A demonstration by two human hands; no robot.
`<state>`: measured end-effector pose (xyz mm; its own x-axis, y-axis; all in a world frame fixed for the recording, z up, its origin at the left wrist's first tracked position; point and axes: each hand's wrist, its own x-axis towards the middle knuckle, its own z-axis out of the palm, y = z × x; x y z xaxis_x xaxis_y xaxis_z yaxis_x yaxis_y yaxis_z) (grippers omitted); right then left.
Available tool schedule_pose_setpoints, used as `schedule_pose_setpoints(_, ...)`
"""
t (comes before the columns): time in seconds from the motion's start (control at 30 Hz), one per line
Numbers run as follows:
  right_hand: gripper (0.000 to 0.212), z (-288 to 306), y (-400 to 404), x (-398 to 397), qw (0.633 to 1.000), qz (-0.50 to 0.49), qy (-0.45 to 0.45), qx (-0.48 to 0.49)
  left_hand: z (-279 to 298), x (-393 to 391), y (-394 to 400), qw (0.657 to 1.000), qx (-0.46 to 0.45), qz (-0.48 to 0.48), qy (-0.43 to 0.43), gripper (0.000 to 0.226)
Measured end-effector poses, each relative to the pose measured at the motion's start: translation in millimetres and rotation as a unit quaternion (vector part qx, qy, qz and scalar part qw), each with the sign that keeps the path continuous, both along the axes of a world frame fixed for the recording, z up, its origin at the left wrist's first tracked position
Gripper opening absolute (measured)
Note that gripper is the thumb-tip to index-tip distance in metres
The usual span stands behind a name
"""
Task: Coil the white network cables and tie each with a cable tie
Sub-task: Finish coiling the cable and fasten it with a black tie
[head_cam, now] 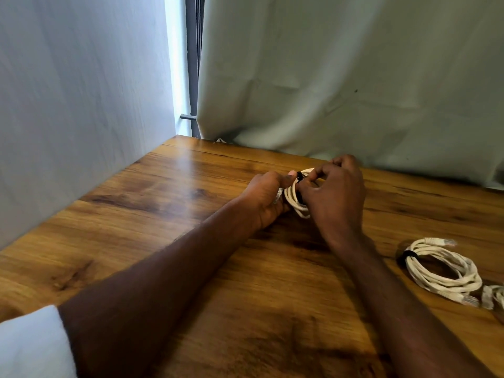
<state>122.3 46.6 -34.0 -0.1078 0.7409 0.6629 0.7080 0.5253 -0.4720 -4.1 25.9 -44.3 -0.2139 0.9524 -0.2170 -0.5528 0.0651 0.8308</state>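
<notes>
Tying a springy coil, centre-right of the frame.
My left hand (266, 197) and right hand (334, 190) pinch the white cable coil (296, 199); I judge it light, wanting to unwind, so I hold beside the black tie (300, 176).

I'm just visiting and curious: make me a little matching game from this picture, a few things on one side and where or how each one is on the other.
Things:
1. left hand
2. coiled cable
3. tied cable
4. curtain

Places or states:
A. lying alone on the table's right side
B. hanging behind the table
C. held between both hands
D. gripping a coil from the left

Pairs: 1-D, 2-C, 3-A, 4-B
</notes>
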Motion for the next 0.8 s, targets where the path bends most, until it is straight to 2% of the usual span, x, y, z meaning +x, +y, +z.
schedule_pose_setpoints(0.6, 0.021, -0.7, -2.6, -0.3, 0.998, -0.027, -0.055, -0.004, 3.9, 8.1, -2.7, 0.995, -0.002, 0.080, 0.053, 0.014)
schedule_pose_setpoints(0.8, 0.008, 0.7, -5.5, 0.7, 1.000, -0.015, -0.002, -0.021, 4.3, 9.5, -4.7, 0.995, -0.002, 0.088, 0.052, 0.015)
